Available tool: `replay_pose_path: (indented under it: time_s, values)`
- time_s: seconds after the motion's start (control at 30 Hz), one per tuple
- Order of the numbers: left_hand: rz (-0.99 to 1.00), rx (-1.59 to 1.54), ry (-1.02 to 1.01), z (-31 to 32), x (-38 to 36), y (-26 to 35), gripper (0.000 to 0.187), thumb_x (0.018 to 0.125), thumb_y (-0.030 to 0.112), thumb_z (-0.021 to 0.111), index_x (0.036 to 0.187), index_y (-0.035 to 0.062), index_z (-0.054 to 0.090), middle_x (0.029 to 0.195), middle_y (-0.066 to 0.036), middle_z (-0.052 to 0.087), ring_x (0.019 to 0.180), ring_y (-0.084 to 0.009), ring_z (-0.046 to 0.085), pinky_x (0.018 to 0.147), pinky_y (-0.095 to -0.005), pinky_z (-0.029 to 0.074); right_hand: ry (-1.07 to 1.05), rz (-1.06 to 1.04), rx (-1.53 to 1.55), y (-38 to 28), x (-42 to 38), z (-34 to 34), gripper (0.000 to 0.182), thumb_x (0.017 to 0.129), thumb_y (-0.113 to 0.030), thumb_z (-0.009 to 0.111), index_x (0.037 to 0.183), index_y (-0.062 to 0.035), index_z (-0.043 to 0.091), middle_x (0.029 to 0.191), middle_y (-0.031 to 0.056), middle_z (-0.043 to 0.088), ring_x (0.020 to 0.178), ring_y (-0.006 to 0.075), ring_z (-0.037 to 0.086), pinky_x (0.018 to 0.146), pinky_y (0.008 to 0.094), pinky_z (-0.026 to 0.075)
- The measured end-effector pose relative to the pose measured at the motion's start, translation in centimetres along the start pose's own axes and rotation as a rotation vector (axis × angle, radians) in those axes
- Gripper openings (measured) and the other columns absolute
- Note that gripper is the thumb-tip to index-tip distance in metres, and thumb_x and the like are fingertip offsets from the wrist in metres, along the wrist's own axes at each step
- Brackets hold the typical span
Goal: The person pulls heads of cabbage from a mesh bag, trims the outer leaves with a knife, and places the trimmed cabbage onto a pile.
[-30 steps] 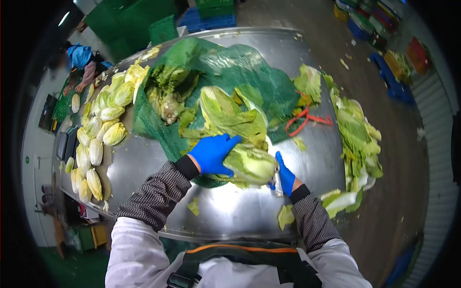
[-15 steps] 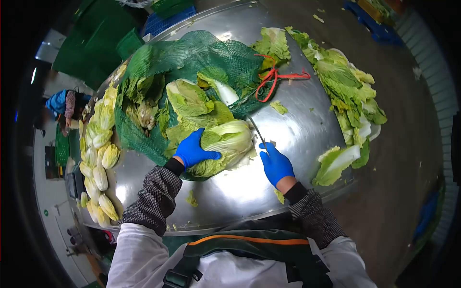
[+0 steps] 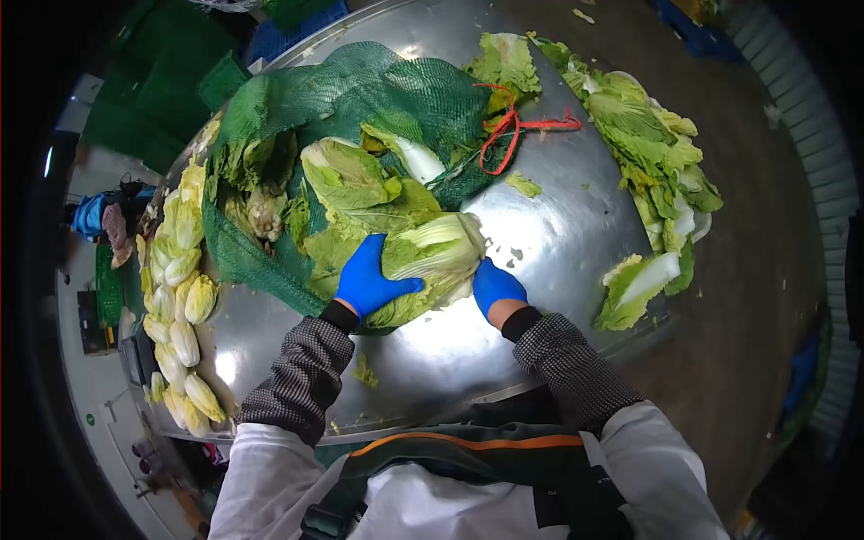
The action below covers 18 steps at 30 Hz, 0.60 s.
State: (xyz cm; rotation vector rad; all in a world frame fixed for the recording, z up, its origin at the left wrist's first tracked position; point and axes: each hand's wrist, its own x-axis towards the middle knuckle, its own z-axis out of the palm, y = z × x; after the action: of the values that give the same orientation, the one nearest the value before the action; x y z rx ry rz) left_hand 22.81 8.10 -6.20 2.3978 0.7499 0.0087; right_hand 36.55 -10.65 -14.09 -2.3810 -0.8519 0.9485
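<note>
A napa cabbage point(image 3: 441, 247) lies on its side on the steel table, its cut base toward the right. My left hand point(image 3: 371, 281), in a blue glove, grips it from the near side with the thumb stretched along the leaves. Against the base, my gloved right hand point(image 3: 497, 286) is closed; the knife it held half a second ago is hidden behind the fist and the cabbage. Just beyond, a green mesh bag point(image 3: 360, 81) lies spread with more cabbage point(image 3: 346, 175) and loose leaves in its mouth.
Trimmed pale cabbages point(image 3: 184, 342) line the table's left side. Discarded leaves point(image 3: 639, 144) pile along the right edge. A red tie point(image 3: 513, 126) lies by the bag on the steel table point(image 3: 576, 216). Another person point(image 3: 112, 220) is far left; green bins point(image 3: 162, 81) stand behind.
My right hand has moved left and turned in against the cabbage base, and the knife blade has gone out of sight. My left hand keeps its hold; the view has shifted slightly.
</note>
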Motion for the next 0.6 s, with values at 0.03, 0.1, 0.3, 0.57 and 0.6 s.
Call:
replay_pose_path:
  time_s: [0.03, 0.1, 0.3, 0.57, 0.6]
  values:
    - [0.014, -0.005, 0.015, -0.1, -0.2, 0.0, 0.099, 0.057, 0.056, 0.081, 0.126, -0.0054, 0.044, 0.119, -0.023, 0.054, 0.112, -0.0353, 0.053, 0.095, -0.0387, 0.043, -0.015, -0.006, 0.043, 0.0, 0.1, -0.3, 0.027, 0.091, -0.022, 0.042, 0.11, -0.0054, 0.051, 0.095, 0.0237, 0.064, 0.088, 0.0433, 0.061, 0.077, 0.0498, 0.048]
    - [0.078, 0.049, -0.042, -0.8, -0.7, 0.9, 0.096, 0.057, 0.055, 0.081, 0.124, -0.0039, 0.046, 0.116, -0.022, 0.054, 0.109, -0.0354, 0.055, 0.092, -0.0388, 0.044, -0.054, -0.027, 0.115, 0.3, 0.1, -1.5, 0.024, 0.089, -0.018, 0.044, 0.108, -0.0054, 0.051, 0.099, 0.0244, 0.063, 0.091, 0.043, 0.06, 0.08, 0.0485, 0.048]
    - [0.286, -0.19, -0.118, -6.0, -1.9, 6.1, 0.083, 0.063, 0.039, 0.083, 0.126, 0.0005, 0.046, 0.115, -0.016, 0.058, 0.102, -0.0262, 0.06, 0.09, -0.0357, 0.046, 0.054, -0.227, 0.229, 3.1, -2.6, -9.0, 0.038, 0.088, -0.025, 0.052, 0.124, -0.0138, 0.051, 0.089, 0.0241, 0.063, 0.083, 0.0425, 0.061, 0.073, 0.0472, 0.049]
    - [-0.121, -1.153, -0.416, -5.0, 2.5, 7.8, 0.066, 0.083, 0.03, 0.069, 0.135, -0.0003, 0.04, 0.12, -0.011, 0.058, 0.105, -0.0204, 0.059, 0.094, -0.0334, 0.046, 0.222, -0.03, 0.127, 7.8, -4.0, -11.5, 0.026, 0.089, -0.03, 0.053, 0.095, -0.0061, 0.059, 0.076, 0.016, 0.064, 0.064, 0.0314, 0.062, 0.057, 0.0404, 0.049]
    - [-0.149, -1.214, -0.465, -4.1, 2.5, 8.1, 0.065, 0.085, 0.033, 0.066, 0.135, 0.0002, 0.04, 0.122, -0.012, 0.058, 0.105, -0.0217, 0.06, 0.094, -0.0341, 0.047, 0.163, 0.083, 0.394, 6.8, -5.0, -12.5, 0.025, 0.09, -0.031, 0.053, 0.092, -0.0068, 0.059, 0.071, 0.0127, 0.062, 0.056, 0.0266, 0.059, 0.05, 0.038, 0.047]
